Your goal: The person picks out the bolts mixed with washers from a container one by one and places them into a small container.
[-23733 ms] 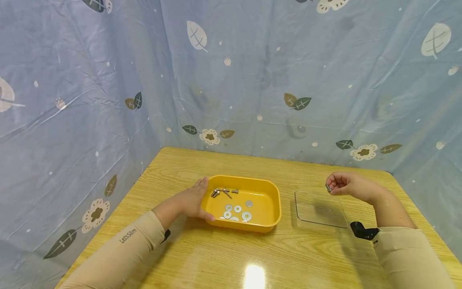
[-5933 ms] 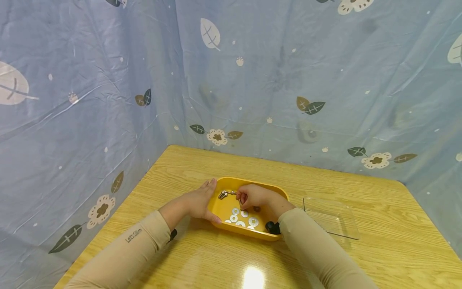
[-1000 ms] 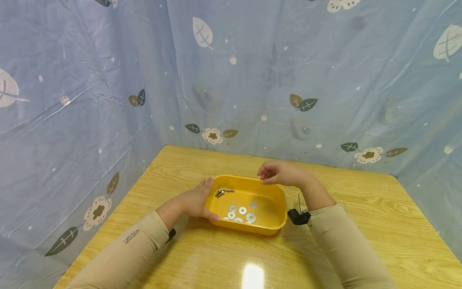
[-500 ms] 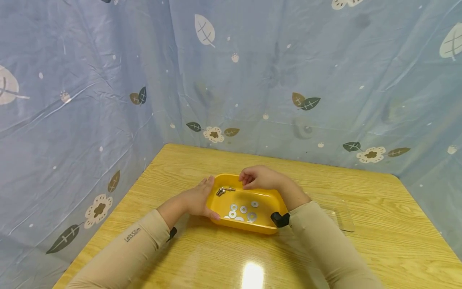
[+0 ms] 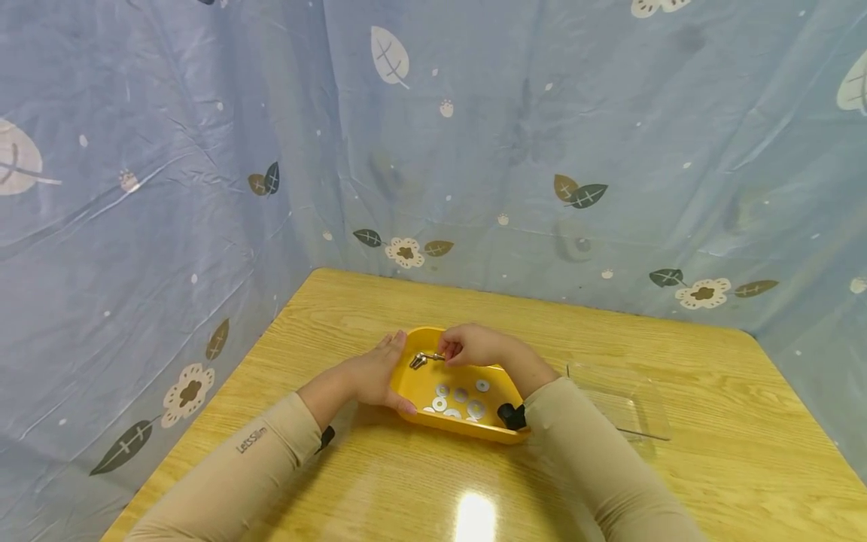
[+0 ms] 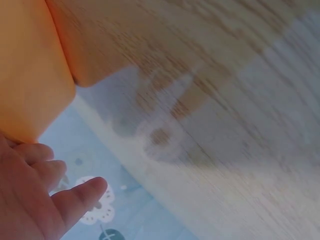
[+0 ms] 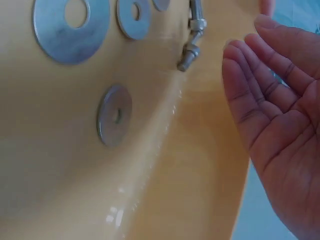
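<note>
My left hand (image 5: pixel 372 376) rests against the left end of a yellow plastic tray (image 5: pixel 460 431), thumb at the near rim and fingers along the far side. In the left wrist view, its fingers lie nearly straight beside the tray's outer wall. Inside the tray are a few metal bolts (image 5: pixel 418 361) at the far left and several flat washers (image 5: pixel 476 409) nearer the front. My right hand (image 5: pixel 477 346) reaches over the far rim, fingertips near the bolts. Seen from the right wrist, its fingers are loosely bent, apart from the bolts (image 7: pixel 195 25), with nothing visible between them.
A clear plastic box (image 5: pixel 640 403) stands right of the tray, partly behind my right forearm; its contents are unclear. The wooden table (image 5: pixel 379 482) extends around both containers. A blue patterned curtain (image 5: pixel 474 150) hangs behind the table and along its sides.
Long before, my right hand held a small bolt above the clear box, and more bolts lay in the tray. Over the last second it moved left and down to the bolts. My left hand stayed put.
</note>
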A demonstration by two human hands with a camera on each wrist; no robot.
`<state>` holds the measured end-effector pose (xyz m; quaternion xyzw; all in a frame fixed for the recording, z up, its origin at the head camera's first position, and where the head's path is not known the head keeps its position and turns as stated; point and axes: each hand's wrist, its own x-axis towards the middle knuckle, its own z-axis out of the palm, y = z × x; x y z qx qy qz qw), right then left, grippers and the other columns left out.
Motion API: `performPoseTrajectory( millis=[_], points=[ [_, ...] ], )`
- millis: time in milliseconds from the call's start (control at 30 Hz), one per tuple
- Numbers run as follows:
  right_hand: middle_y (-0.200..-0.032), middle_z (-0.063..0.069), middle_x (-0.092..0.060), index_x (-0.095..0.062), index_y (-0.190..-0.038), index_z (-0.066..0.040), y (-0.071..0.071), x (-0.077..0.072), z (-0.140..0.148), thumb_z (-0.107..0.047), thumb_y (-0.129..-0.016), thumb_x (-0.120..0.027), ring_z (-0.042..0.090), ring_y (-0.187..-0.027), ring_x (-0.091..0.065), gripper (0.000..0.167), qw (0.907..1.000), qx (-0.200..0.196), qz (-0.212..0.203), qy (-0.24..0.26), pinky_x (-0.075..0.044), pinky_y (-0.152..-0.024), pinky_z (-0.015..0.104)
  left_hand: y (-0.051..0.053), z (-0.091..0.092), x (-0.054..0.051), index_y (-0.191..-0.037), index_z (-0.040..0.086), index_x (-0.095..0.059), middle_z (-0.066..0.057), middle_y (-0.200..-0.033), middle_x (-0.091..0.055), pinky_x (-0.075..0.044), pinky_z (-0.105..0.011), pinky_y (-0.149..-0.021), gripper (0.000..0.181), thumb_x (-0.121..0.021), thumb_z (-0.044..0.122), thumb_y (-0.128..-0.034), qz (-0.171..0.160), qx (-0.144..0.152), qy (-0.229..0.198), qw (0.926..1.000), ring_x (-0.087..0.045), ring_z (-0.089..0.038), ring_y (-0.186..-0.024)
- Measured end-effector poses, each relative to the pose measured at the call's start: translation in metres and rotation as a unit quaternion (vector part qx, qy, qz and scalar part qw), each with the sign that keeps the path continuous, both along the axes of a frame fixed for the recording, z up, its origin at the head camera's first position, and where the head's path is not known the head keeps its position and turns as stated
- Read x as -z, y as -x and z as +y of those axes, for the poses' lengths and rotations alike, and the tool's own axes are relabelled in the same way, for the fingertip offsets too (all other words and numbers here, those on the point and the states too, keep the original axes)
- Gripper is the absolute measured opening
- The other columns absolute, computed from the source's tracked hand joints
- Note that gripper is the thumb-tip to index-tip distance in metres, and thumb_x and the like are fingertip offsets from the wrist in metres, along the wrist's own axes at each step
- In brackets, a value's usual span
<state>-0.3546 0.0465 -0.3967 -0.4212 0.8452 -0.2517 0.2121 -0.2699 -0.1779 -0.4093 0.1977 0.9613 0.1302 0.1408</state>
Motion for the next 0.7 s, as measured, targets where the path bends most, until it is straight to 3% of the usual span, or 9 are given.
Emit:
performPoseTrajectory(
  millis=[467,700],
  points=[
    [-0.075,-0.003,-0.058,-0.058,-0.112,-0.005,0.000,0.016,-0.006,-0.005,-0.083,-0.066,0.010,-0.063,-0.050,0.030,0.9986,0.002,0.034,-0.041,-0.044,-0.061,0.024,0.002,-0.001,0.004,-0.145,0.000,0.004,-0.016,-0.152,0.001,-0.018,-0.041,-0.109,0.134,-0.057,0.080,-0.0566,0.018,0.010,0.009,0.9997,-0.003,-0.032,-0.139],
    [-0.064,-0.004,-0.046,-0.062,-0.107,-0.005,0.000,0.019,-0.008,-0.005,-0.081,-0.065,0.009,-0.057,-0.041,0.026,0.9939,-0.001,0.077,-0.078,-0.036,-0.059,0.023,0.001,-0.002,0.005,-0.145,0.001,0.005,-0.015,-0.152,0.002,-0.016,-0.041,-0.110,0.135,-0.055,0.081,-0.0554,0.013,0.007,0.012,0.9998,-0.002,-0.031,-0.139]
  ],
)
